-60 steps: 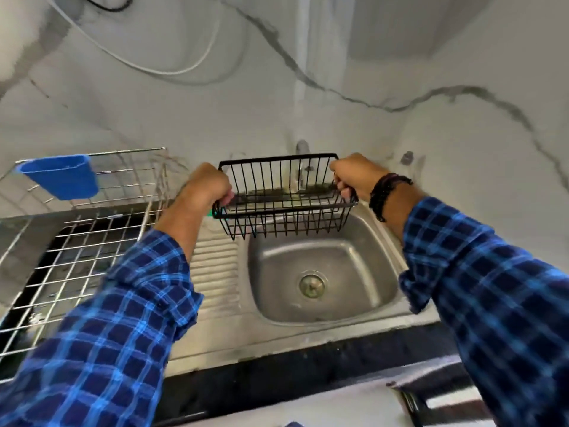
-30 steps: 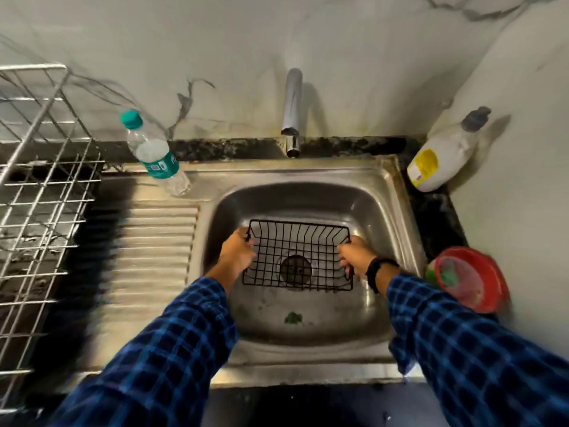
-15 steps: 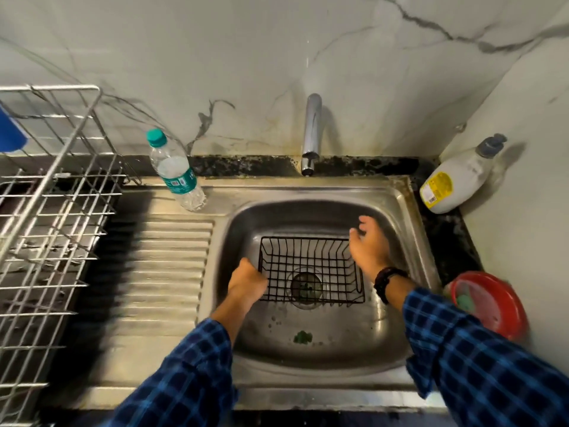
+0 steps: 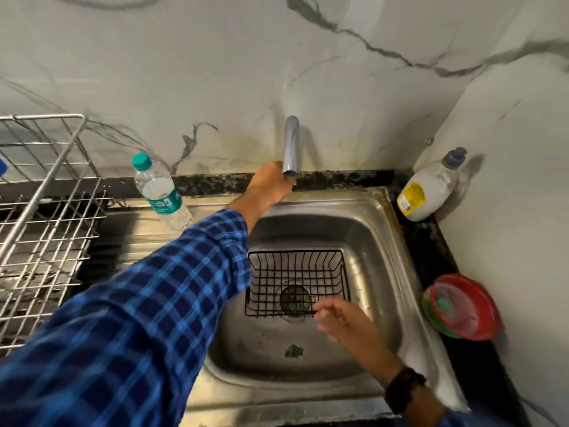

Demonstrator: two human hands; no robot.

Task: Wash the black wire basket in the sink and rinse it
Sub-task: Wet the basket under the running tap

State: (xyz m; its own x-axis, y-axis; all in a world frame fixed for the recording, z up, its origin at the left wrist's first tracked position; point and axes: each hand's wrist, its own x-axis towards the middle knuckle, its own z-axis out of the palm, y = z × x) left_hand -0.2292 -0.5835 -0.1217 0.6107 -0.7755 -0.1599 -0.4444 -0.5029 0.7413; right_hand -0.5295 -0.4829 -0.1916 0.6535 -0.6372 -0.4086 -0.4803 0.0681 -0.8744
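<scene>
Basket (image 4: 297, 282) sat upright in the sink (image 4: 385, 229), over the drain (image 4: 294, 298), untouched; no water ran. Left hand (image 4: 269, 184) was at the tap (image 4: 291, 146), grip not discernible; right hand (image 4: 348, 325) hovered loosely spread at the basket's near right corner. Washing and rinsing remained outstanding.

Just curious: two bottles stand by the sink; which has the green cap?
The clear water bottle left of the tap; the white bottle in the right corner has a dark cap.

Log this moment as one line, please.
black wire basket: upright in sink, over drain, unheld | left hand: at tap outlet, grip unclear | right hand: open, by basket's front corner | water: none visible
</scene>
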